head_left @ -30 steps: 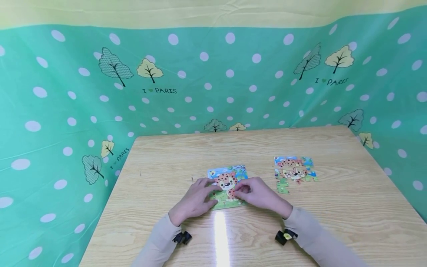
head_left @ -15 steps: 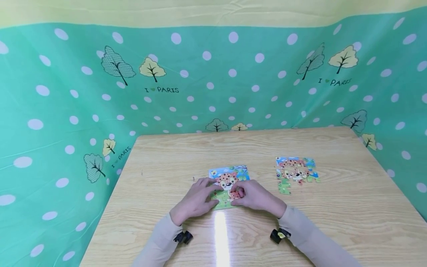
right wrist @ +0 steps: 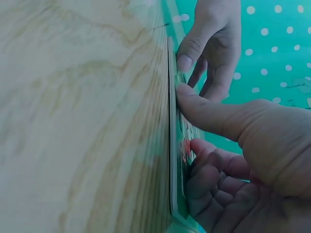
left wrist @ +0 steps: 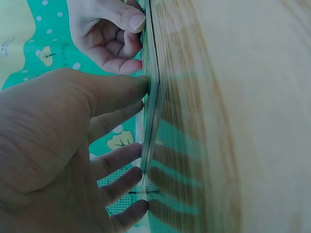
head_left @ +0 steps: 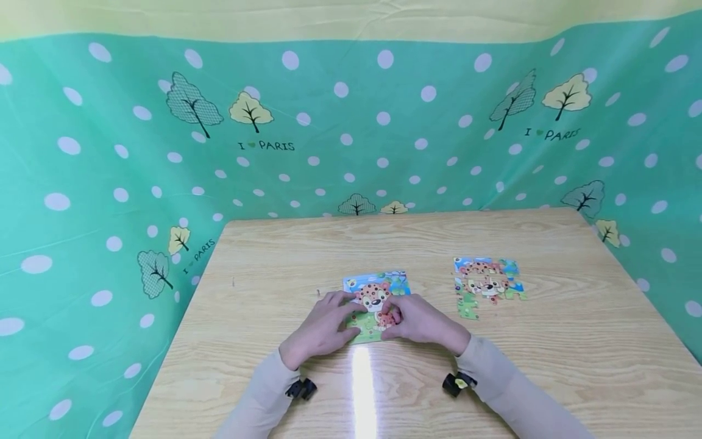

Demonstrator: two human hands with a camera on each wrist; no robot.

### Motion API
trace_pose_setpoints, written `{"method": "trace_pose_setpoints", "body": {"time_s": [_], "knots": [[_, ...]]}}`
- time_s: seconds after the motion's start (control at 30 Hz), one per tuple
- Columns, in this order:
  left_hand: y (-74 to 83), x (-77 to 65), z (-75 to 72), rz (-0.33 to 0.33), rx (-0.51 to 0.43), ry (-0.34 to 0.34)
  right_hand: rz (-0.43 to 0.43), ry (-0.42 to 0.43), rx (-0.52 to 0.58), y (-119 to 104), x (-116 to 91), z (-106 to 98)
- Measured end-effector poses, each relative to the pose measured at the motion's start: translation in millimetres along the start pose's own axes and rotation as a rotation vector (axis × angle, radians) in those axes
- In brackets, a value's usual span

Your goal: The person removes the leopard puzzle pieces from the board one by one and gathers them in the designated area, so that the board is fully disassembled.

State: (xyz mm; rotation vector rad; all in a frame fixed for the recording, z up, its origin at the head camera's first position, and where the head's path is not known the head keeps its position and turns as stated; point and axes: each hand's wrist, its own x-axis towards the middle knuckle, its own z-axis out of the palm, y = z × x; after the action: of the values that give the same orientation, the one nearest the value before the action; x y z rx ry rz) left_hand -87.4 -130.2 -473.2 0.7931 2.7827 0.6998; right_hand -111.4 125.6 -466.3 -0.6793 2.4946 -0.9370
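A jigsaw puzzle board [head_left: 362,281] with a spotted leopard cub picture lies flat at the table's middle. My left hand [head_left: 320,332] rests along its left side, fingers spread, with the fingertips and thumb touching the board near its edge. My right hand [head_left: 425,323] reaches over the lower right of the picture. Its thumb and index finger span a reddish spotted puzzle piece [head_left: 386,319] at the cub's body. In the right wrist view the thumb [right wrist: 206,110] is down at the board's front edge, the other fingers curl inward, and they partly hide the piece.
A second, partly joined leopard puzzle [head_left: 484,280] with a gap at its lower right lies to the right on the wooden table [head_left: 274,256]. A tiny object [head_left: 318,292] sits left of the board. Green dotted cloth [head_left: 351,146] hangs behind and around the table.
My right hand has shifted slightly left, and its thumb has moved down from beside the index finger toward the board's front edge. The left hand stays in place on the board.
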Motion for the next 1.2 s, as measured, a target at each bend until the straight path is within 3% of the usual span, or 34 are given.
{"method": "trace_pose_setpoints", "body": {"time_s": [0.67,0.83,1.2], "knots": [[0.7,0.2,-0.2,-0.007,-0.013,-0.007,0.052,0.084,0.060,-1,-1,2],[0.7,0.3,0.0,-0.003,-0.011,-0.005,0.047,0.087,0.120,1,-1,3],[0.0,0.3,-0.3,-0.003,0.000,-0.005,-0.067,0.036,0.163,12,-2,-4]]}}
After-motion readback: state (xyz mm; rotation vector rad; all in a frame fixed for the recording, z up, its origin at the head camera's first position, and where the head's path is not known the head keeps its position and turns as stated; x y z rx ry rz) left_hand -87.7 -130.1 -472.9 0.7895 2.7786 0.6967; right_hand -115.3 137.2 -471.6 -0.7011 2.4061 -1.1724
